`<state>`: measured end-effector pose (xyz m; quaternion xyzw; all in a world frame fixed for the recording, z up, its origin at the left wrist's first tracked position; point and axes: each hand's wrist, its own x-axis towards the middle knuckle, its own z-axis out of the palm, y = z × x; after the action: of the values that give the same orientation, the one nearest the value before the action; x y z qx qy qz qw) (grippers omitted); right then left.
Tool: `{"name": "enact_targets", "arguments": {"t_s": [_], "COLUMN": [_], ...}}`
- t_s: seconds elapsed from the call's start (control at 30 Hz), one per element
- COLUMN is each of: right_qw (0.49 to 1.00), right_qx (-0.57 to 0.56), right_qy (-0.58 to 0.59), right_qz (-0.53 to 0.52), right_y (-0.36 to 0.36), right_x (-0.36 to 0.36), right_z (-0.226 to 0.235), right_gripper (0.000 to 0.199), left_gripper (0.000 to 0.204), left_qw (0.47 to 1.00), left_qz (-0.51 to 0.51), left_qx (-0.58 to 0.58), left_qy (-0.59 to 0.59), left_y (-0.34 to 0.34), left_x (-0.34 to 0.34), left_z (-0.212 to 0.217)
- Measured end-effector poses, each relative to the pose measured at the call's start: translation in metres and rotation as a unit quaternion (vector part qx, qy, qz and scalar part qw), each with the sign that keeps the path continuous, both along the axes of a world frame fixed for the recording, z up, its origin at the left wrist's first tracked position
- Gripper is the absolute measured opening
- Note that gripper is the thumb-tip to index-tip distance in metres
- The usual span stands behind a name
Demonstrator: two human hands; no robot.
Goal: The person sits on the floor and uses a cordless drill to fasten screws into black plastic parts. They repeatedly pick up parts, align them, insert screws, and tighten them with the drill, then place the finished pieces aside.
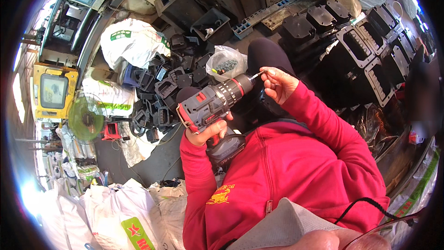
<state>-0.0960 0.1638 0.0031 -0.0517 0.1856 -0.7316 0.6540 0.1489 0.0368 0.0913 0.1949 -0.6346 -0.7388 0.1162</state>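
Left grip [208,134]: closed around the handle of the cordless drill [203,105]. Right grip [279,85]: thumb and forefinger pinched at the tip of the drill bit [257,74]; any small part between them cannot be distinguished. The drill is held above the lap. A plastic bag [225,51] of small grey pieces lies just beyond the chuck [245,82]; black housings [164,88] lie piled leftward.

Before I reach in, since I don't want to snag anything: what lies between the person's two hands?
A cordless drill, in the head view: the left hand grips it; its bit reaches toward the right hand.
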Motion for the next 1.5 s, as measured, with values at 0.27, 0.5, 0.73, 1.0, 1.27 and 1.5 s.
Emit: {"name": "enact_targets", "arguments": {"t_s": [0.27,0.5,0.73,1.0,1.27,1.5], "right_qw": [0.993,0.987,0.963,0.895,0.843,0.708], "right_qx": [0.031,0.043,0.024,0.023,0.232,0.283], "right_qy": [0.111,0.151,0.242,0.368,0.485,0.640], "right_qz": [0.003,0.024,0.117,0.251,-0.021,0.095], "right_y": [0.010,0.012,0.014,0.018,0.021,-0.002], "right_x": [-0.018,-0.023,-0.044,-0.066,-0.117,-0.109], "right_z": [-0.013,-0.019,-0.016,-0.008,-0.057,-0.091], "right_gripper": [0.021,0.023,0.021,0.024,0.036,0.061], "left_gripper": [0.036,0.030,0.031,0.044,0.021,0.027], "left_qw": [1.000,0.999,0.996,0.989,0.973,0.930], "left_qz": [-0.005,-0.024,-0.030,-0.051,-0.007,-0.068], "left_qx": [0.000,-0.003,-0.027,-0.066,-0.146,-0.307], "left_qy": [-0.017,-0.043,-0.079,-0.124,-0.178,-0.191], "left_y": [0.004,0.004,0.002,0.007,0.014,-0.001], "left_x": [-0.003,-0.008,-0.006,-0.006,-0.035,-0.057], "left_z": [0.005,0.007,0.009,0.011,0.005,-0.012]}}
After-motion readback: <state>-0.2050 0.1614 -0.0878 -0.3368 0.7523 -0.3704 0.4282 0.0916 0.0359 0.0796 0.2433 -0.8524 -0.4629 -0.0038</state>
